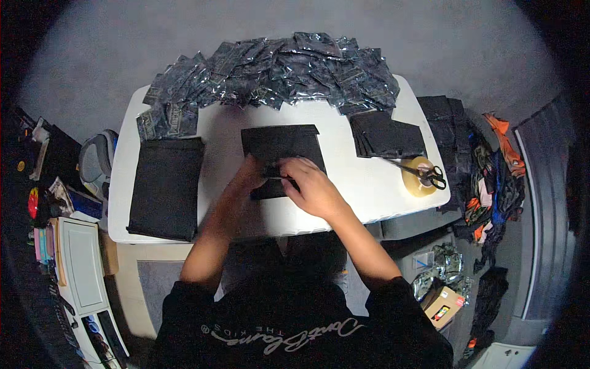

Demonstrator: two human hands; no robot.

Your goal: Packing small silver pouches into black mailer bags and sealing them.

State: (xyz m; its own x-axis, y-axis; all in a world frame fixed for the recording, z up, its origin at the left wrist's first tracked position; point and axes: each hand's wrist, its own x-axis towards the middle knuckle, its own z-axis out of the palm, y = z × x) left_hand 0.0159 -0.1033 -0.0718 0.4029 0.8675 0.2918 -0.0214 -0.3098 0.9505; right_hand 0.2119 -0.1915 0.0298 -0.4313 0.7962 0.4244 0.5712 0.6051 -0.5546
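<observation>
Black cloth (286,138) lies at the middle of the white table (341,184), with both hands over it. My left hand (251,173), blurred, is at its left side; its fingers are hard to make out. My right hand (306,182) bends its fingers over the cloth's middle, where a small dark fold or piece shows between the hands. Whether either hand grips it cannot be told. A stack of folded black cloth (166,189) lies to the left. Another stack of black pieces (387,133) lies fanned at the right.
Many clear plastic packets with dark contents (295,69) are heaped along the far edge. Black-handled scissors (431,176) rest across a roll of clear tape (415,184) near the right edge. A grey chair (97,159) stands left, and a cardboard box (442,306) sits low right.
</observation>
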